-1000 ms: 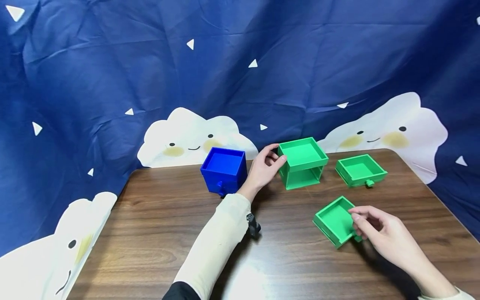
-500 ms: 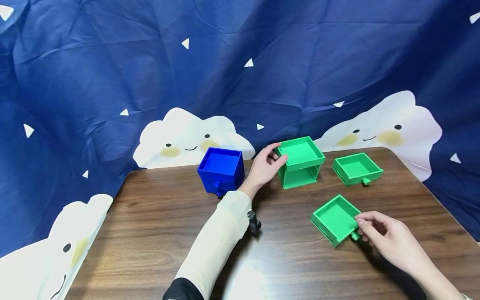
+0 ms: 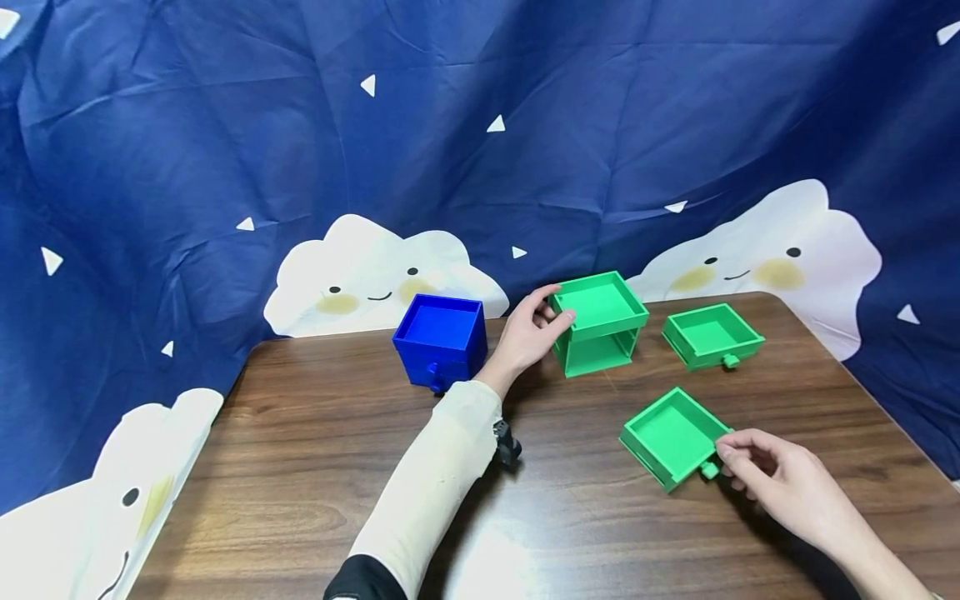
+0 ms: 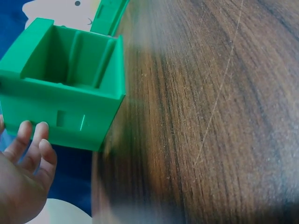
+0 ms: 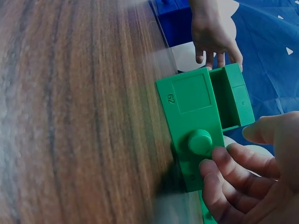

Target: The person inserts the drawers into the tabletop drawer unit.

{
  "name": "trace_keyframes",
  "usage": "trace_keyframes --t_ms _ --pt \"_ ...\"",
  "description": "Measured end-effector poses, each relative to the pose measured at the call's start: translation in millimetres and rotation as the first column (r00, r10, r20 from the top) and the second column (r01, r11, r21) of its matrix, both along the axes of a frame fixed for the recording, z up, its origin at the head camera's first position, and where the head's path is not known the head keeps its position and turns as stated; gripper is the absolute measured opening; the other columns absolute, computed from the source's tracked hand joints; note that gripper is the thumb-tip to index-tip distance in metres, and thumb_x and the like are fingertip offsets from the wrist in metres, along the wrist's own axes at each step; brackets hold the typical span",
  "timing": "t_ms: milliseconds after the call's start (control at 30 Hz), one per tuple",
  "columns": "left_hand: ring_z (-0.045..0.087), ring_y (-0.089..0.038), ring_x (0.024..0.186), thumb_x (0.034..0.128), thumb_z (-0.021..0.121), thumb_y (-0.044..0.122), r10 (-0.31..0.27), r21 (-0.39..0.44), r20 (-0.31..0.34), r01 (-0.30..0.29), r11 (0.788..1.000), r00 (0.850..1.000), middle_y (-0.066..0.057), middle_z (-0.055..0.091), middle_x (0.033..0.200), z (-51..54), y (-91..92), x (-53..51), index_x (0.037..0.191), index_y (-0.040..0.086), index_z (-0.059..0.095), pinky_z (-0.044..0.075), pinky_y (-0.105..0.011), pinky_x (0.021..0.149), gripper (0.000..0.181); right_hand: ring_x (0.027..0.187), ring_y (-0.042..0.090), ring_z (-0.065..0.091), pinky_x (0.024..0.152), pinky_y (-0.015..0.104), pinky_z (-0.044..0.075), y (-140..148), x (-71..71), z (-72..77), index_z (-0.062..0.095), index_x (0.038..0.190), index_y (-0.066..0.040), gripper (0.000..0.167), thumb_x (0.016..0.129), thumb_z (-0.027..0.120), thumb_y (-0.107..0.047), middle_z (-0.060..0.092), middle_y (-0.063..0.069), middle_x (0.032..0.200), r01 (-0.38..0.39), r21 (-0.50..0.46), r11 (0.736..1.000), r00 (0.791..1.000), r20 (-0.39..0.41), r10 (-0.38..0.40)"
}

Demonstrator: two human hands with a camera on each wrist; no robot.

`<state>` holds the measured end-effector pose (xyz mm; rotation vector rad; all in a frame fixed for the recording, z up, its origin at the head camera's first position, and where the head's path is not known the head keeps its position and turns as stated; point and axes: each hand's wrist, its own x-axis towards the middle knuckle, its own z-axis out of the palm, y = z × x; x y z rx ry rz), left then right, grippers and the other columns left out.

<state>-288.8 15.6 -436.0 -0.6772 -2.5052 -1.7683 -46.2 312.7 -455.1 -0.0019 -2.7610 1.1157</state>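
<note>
While a blue box [image 3: 440,346] stands just left of your left hand [image 3: 528,332], that hand's partly spread fingers grip the green frame [image 3: 603,327] at its left edge. Right of them, the table [image 3: 570,433] runs open to the green drawer [image 3: 672,432], its corner beside the knob [image 3: 709,470] pinched in your right hand [image 3: 787,483], fingertips nearly together. Beyond those fingertips, toward the far edge, sits a second green drawer [image 3: 712,332].
</note>
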Motion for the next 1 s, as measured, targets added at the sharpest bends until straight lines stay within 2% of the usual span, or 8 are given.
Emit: trace_keyframes --t_ms 167,400,633,733,867,1000 --pt "0.053 -0.009 0.085 0.1036 0.071 0.034 -0.005 0.004 0.007 0.005 1.000 1.000 -0.003 0.060 0.107 -1.9 0.5 -0.8 0.154 0.021 0.059 0.046 -0.023 0.081 0.054 0.060 0.001 0.060 0.051 0.025 0.051 1.1 -0.2 -0.4 0.073 0.104 -0.004 0.010 0.106 0.067 -0.011 0.069 -0.007 0.070 0.033 0.025 0.999 0.999 0.017 -0.034" --pt "0.052 -0.008 0.085 0.1035 0.072 0.032 -0.003 0.007 0.004 0.003 1.000 1.000 -0.003 0.059 0.107 -2.0 0.7 -0.5 0.155 0.020 0.059 0.045 -0.022 0.081 0.054 0.060 -0.001 0.060 0.054 0.024 0.051 2.4 -1.7 -3.5 0.075 0.106 -0.001 0.010 0.104 0.067 -0.008 0.069 -0.008 0.070 0.009 0.056 0.998 0.999 0.046 -0.012" --pt "0.052 -0.009 0.086 0.1039 0.071 0.034 -0.008 0.012 0.007 0.008 1.000 1.000 -0.006 0.060 0.108 -2.3 -0.1 -0.7 0.155 0.020 0.058 0.045 -0.022 0.081 0.055 0.061 0.000 0.059 0.060 0.024 0.047 6.0 -5.7 -1.6 0.079 0.108 -0.002 0.018 0.107 0.067 -0.016 0.072 -0.009 0.075 -0.014 0.088 0.996 0.992 0.124 0.003" --pt "0.052 -0.010 0.086 0.1038 0.071 0.034 -0.007 0.017 0.012 0.007 1.000 1.000 -0.006 0.060 0.108 -2.1 -0.6 0.0 0.155 0.020 0.058 0.045 -0.023 0.081 0.055 0.060 0.003 0.057 0.059 0.025 0.047 6.7 -6.0 -0.5 0.079 0.106 -0.003 0.023 0.109 0.065 -0.021 0.070 -0.008 0.075 -0.037 0.046 0.998 0.981 0.190 0.028" --pt "0.051 -0.011 0.085 0.1040 0.071 0.034 -0.013 0.027 0.019 0.012 1.000 1.000 -0.004 0.058 0.106 -2.5 -0.2 0.2 0.155 0.019 0.058 0.044 -0.024 0.081 0.055 0.059 0.007 0.054 0.059 0.026 0.046 8.6 -7.5 0.3 0.079 0.106 -0.002 0.030 0.112 0.061 -0.026 0.067 -0.005 0.074 -0.051 -0.033 0.998 0.951 0.302 0.058" --pt "0.051 -0.010 0.085 0.1044 0.071 0.033 -0.020 0.024 0.012 0.019 1.000 1.000 -0.001 0.057 0.104 -2.6 0.2 -0.5 0.155 0.019 0.058 0.044 -0.023 0.081 0.054 0.058 0.008 0.054 0.059 0.026 0.046 9.9 -9.1 0.8 0.078 0.107 -0.001 0.032 0.113 0.059 -0.027 0.068 -0.005 0.077 -0.063 -0.097 0.993 0.927 0.363 0.095"
